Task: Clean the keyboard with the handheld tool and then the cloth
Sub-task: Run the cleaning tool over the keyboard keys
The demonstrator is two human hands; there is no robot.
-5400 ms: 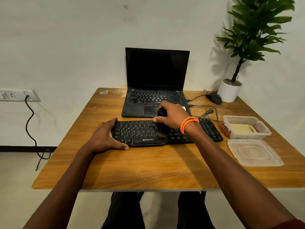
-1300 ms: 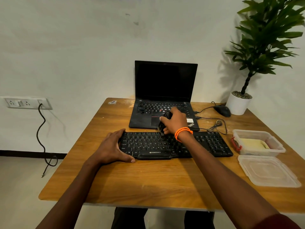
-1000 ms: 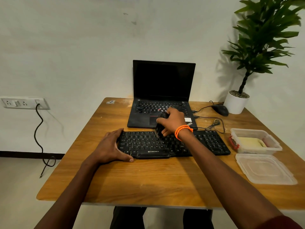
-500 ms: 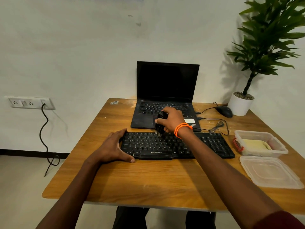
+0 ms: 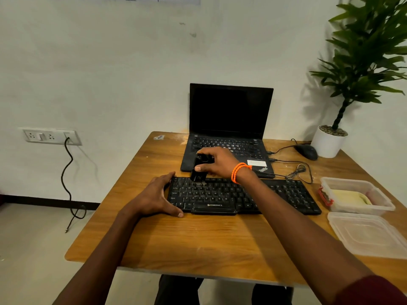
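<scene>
A black keyboard (image 5: 284, 194) lies across the middle of the wooden table (image 5: 198, 243). My right hand (image 5: 218, 162), with orange bands at the wrist, grips a small black handheld tool (image 5: 199, 171); the tool's lower end touches the keyboard's upper left rows. My left hand (image 5: 154, 197) rests flat on the table against the keyboard's left edge, fingers spread, thumb along the front corner. A pale yellow cloth (image 5: 350, 197) lies folded inside a clear plastic box (image 5: 383, 203) at the right.
An open black laptop (image 5: 229, 115) stands behind the keyboard. A black mouse (image 5: 306, 151) with its cables and a potted plant (image 5: 330, 140) sit at the back right. The box's clear lid (image 5: 370, 236) lies near the right front edge. A wall socket with a hanging cable (image 5: 68, 172) is at the left.
My right hand has carried the tool leftward along the keyboard's upper rows, from near the middle to the upper left. My left hand has stayed at the keyboard's left edge.
</scene>
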